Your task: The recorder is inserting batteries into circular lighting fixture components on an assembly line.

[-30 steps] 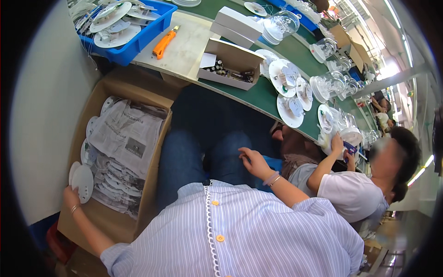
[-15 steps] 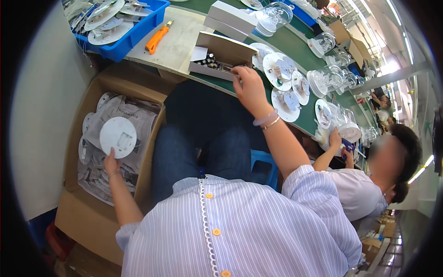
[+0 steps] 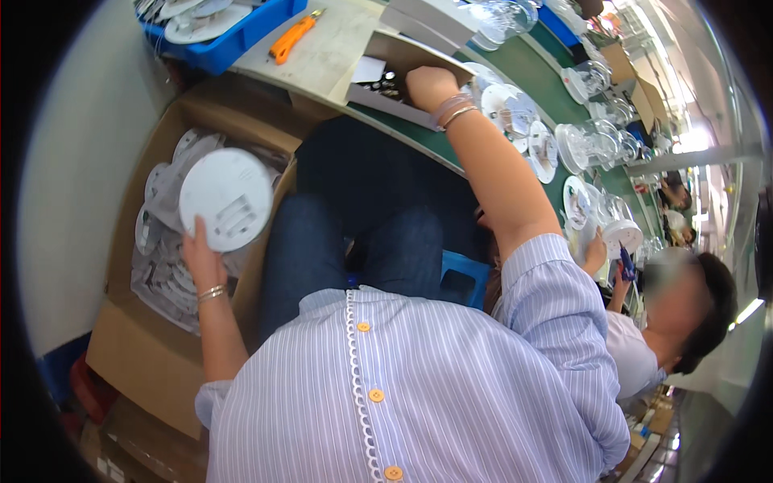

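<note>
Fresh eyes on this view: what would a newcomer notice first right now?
Probably the round white disc in the left hand, held above the open cardboard box at picture left. Next, the right hand, dipped into the small carton at the table's near edge. Then the bright orange cutter on the pale tabletop, upper left.

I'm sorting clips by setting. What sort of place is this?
Probably a factory assembly line: a long green workbench carries many similar clear parts, the left hand holds a white disc over a cardboard box with more discs, and another person works along the same bench.
</note>
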Demonstrator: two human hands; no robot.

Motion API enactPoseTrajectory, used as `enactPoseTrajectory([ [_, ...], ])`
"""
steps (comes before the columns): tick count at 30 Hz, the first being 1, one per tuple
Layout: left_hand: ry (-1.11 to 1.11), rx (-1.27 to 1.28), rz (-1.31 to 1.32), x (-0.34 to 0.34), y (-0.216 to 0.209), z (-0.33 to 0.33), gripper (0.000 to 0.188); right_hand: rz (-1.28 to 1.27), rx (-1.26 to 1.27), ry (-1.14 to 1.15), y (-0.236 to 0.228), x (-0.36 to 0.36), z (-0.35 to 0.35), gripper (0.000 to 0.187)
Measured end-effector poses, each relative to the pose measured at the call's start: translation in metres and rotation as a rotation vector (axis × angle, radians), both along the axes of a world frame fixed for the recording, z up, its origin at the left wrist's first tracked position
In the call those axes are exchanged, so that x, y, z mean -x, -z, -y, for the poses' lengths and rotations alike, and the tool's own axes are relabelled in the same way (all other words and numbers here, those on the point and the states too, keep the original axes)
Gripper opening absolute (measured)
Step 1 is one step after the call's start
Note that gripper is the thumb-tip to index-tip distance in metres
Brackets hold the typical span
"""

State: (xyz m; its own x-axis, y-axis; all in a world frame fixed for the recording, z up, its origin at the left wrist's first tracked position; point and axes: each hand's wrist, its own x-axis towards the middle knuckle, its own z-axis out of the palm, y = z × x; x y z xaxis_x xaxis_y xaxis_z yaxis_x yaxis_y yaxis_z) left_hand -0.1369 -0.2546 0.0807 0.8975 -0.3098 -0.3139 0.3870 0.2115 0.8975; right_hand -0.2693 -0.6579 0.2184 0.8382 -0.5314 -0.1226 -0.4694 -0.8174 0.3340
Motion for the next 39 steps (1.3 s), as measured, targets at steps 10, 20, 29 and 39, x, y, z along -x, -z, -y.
enactPoseTrajectory([
  [10, 0.416, 0.355, -0.479, 0.069, -0.059, 0.081, 0.046, 0.466, -0.113, -0.266, -0.02, 0.035, -0.024, 0.018],
  [20, 0.494, 0.232, -0.495, 0.125, -0.056, 0.124, 0.05, 0.826, -0.837, -0.102, 0.019, 0.112, -0.15, 0.02],
  [29, 0.502, 0.203, -0.399, 0.151, -0.044, 0.136, 0.05, 0.777, -0.662, -0.25, 0.04, 0.13, -0.138, 0.018],
  [39, 0.447, 0.192, -0.372, 0.149, -0.048, 0.141, 0.055, 1.012, -0.711, 0.161, 0.045, 0.134, -0.131, 0.058],
])
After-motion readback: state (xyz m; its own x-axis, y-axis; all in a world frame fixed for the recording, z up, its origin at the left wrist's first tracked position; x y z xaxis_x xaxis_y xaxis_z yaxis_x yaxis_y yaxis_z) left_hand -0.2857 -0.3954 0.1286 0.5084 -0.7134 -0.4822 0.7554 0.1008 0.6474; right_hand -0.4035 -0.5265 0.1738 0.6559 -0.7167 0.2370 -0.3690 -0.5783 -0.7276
